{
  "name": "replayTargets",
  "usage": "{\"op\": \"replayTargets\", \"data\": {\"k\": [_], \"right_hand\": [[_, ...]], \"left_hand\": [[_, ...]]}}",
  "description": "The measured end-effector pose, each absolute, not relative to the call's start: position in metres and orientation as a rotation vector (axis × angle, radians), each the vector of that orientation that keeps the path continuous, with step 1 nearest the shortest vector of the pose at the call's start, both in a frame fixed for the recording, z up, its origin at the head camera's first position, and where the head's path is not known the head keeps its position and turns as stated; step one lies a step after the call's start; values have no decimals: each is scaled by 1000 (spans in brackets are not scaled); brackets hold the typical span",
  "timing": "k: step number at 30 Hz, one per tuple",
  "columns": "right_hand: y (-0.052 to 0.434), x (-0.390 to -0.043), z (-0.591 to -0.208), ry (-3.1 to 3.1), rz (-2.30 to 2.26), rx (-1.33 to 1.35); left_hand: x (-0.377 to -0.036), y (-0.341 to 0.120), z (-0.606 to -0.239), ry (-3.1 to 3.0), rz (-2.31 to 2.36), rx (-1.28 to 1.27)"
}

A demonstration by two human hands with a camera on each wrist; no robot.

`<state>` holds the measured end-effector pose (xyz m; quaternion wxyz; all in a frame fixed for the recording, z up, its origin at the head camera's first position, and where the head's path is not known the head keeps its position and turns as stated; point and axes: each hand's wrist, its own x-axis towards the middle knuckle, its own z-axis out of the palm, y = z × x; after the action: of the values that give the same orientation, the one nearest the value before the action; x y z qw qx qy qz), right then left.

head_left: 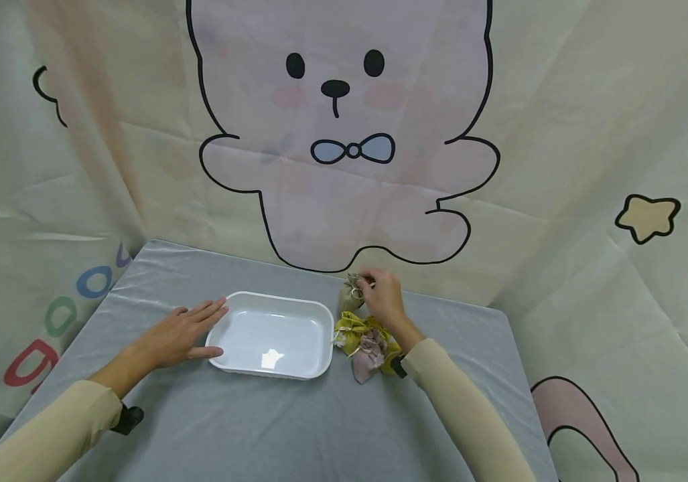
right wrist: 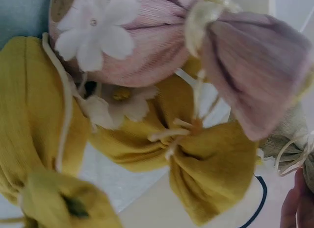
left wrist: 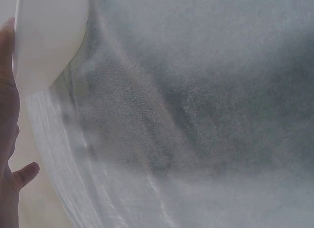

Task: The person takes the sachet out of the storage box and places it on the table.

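Observation:
A white rectangular tray (head_left: 319, 314) sits empty on the grey table. My left hand (head_left: 189, 328) lies flat beside its left rim, fingers straight and touching the rim; in the left wrist view the tray wall (left wrist: 46, 37) and the left hand (left wrist: 7, 139) show at the left edge. My right hand (head_left: 380, 291) pinches the tied top of a beige drawstring pouch (head_left: 350, 298) standing right of the tray. Below that wrist lie yellow pouches (head_left: 352, 335) and a pink pouch (head_left: 368, 355). The right wrist view shows the pink pouch (right wrist: 147, 46), a yellow pouch (right wrist: 206, 159) and the beige pouch (right wrist: 289, 144) close up.
The grey cloth-covered table (head_left: 259, 428) ends at a backdrop printed with a cartoon bear (head_left: 344, 134). The table's right edge (head_left: 518, 375) runs close to the pouches. Black wrist devices (head_left: 129, 418) sit on both forearms.

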<state>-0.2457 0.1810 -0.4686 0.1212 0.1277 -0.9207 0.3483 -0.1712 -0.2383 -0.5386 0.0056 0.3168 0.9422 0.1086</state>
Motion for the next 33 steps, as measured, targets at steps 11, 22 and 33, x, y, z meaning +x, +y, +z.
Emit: {"op": "replayTargets", "data": {"k": [11, 22, 33], "right_hand": [[185, -245, -487, -2768, 973, 289], [191, -242, -495, -2807, 973, 249], [195, -240, -496, -2952, 873, 189]], "left_hand": [[-172, -237, -539, 2948, 335, 993], [-173, -236, -539, 2949, 318, 997], [-171, -237, -538, 2955, 314, 998]]}}
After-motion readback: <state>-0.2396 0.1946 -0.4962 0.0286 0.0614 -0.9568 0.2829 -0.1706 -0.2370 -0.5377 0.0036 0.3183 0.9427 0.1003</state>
